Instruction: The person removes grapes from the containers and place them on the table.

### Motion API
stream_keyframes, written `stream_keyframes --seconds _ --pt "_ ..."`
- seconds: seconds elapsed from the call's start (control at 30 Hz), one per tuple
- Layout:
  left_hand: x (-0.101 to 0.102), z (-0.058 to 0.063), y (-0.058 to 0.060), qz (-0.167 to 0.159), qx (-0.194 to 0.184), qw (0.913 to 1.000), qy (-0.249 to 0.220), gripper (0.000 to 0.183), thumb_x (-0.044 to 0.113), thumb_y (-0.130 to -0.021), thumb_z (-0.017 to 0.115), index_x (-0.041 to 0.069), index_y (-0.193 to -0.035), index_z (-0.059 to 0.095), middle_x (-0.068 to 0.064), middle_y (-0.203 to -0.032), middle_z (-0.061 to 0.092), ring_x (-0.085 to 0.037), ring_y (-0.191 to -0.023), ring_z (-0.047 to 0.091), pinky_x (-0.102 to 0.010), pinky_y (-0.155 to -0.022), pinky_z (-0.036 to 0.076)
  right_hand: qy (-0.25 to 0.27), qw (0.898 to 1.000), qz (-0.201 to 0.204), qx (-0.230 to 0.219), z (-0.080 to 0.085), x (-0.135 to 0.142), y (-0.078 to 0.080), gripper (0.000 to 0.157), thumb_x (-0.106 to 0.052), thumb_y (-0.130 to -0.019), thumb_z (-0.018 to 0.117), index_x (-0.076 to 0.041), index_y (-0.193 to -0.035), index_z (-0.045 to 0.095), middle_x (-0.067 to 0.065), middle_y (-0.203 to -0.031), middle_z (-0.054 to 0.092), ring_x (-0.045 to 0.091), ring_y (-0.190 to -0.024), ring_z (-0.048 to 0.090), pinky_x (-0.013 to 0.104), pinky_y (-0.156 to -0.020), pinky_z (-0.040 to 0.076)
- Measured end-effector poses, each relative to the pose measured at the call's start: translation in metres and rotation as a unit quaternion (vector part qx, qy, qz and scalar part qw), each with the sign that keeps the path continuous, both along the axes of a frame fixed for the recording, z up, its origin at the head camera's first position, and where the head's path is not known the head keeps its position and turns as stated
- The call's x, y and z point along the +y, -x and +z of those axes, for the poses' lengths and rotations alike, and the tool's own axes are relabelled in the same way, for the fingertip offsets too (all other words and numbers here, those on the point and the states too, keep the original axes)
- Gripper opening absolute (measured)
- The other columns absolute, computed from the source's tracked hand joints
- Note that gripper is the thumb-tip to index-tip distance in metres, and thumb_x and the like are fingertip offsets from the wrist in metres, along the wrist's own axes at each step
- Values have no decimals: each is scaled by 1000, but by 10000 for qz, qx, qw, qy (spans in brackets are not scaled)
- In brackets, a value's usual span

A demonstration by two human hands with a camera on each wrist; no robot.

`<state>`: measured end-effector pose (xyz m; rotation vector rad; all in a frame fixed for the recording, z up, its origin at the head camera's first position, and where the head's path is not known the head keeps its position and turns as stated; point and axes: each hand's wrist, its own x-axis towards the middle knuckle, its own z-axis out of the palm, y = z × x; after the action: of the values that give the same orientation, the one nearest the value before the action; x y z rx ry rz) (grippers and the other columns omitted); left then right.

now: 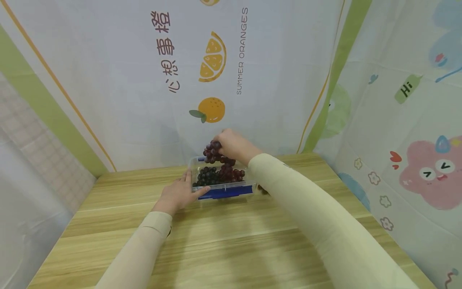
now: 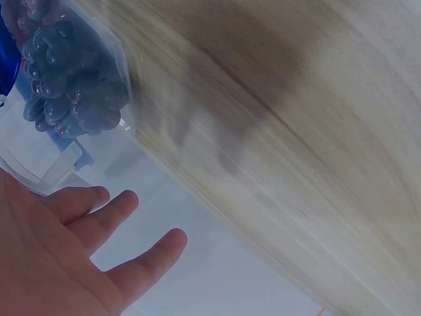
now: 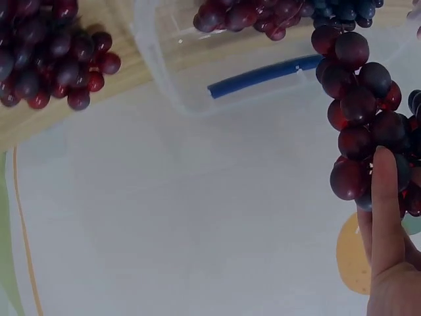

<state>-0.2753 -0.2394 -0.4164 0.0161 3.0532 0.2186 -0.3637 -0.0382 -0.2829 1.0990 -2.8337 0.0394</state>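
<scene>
One pinch grip, right hand (image 1: 234, 145), on dark-red bunch of round grapes (image 1: 212, 153) at frame centre, above far side of clear rectangular plastic box with blue latches (image 1: 225, 193); sloping lower-right along long axis. Farther off, left hand (image 1: 177, 195), fingers straight, at box's left side.
</scene>
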Motion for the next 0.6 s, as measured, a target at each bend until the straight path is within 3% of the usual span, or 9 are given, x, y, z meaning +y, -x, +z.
stream_keyframes --seconds 0.27,0.47,0.6 --pt "0 -1 1 -7 -16 10000 -10 122 94 -77 20 5 -158 1 -20 -162 20 -43 -141 38 -49 -64 55 76 9999 -6 115 8 15 -3 38 -20 -96 64 -15 -134 62 10 -125 63 24 -115 61 36 -97 53" --pt "1 0 0 -55 48 10000 22 122 94 -77 18 3 -158 2 -21 -161 20 -44 -141 36 -52 -71 56 77 9997 -74 221 17 32 -7 38 -18 -95 64 -14 -133 62 10 -119 63 22 -104 61 34 -87 55" --pt "2 -1 0 -26 29 10000 72 123 95 -75 16 4 -158 2 -21 -161 21 -44 -141 36 -49 -65 55 177 9994 -184 254 22 43 -7 37 -16 -96 63 -13 -133 63 11 -117 62 22 -102 61 34 -85 56"
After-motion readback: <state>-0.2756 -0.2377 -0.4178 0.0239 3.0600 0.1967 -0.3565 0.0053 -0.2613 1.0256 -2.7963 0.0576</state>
